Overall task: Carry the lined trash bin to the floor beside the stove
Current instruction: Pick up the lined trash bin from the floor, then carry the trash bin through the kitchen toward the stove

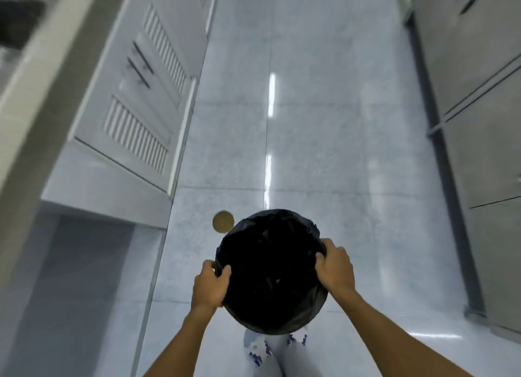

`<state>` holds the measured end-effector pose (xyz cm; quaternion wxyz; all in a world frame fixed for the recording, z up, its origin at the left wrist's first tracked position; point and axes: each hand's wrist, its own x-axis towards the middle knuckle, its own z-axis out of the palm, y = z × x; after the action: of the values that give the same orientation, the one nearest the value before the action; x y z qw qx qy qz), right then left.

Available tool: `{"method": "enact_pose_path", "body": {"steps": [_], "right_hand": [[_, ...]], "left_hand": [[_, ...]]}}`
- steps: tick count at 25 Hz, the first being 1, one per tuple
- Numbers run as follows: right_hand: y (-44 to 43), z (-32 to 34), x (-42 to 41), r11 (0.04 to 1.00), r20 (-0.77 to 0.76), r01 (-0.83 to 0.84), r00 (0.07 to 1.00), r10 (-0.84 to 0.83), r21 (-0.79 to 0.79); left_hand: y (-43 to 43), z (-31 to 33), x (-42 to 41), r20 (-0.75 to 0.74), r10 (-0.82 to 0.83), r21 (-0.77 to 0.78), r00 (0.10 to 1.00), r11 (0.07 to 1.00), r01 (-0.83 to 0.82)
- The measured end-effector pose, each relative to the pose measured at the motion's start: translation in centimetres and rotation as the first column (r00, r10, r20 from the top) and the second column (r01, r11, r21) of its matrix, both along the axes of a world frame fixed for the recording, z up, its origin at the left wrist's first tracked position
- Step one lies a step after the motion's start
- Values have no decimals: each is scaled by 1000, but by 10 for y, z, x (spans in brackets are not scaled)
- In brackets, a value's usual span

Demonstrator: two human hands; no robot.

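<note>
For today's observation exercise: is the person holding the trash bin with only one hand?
No: the left hand and the right hand each grip opposite sides of the black-lined trash bin's rim.

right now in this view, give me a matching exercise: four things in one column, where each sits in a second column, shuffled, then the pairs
Things:
1. trash bin
2. round brown disc
3. louvered cabinet doors
4. grey metal cabinets

Places:
A. along the right edge
B. on the floor tiles, just left of the bin's far rim
C. between the left hand and right hand
D. along the left side

Pairs: 1-C, 2-B, 3-D, 4-A
</note>
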<state>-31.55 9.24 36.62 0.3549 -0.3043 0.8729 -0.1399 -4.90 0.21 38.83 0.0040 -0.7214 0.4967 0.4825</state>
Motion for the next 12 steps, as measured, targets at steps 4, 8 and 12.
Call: {"method": "enact_pose_path", "body": {"steps": [4, 8, 12], "right_hand": [[-5, 130, -15, 994, -88, 48, 995, -57, -97], [-31, 201, -41, 965, -107, 119, 983, -147, -234], [-68, 257, -78, 924, -65, 171, 977, -204, -342]], "left_hand": [[-6, 122, -28, -53, -110, -262, 993, 961, 92], [-37, 198, -59, -8, -144, -432, 989, 893, 127], [-88, 246, -100, -18, -193, -480, 981, 863, 160]]}}
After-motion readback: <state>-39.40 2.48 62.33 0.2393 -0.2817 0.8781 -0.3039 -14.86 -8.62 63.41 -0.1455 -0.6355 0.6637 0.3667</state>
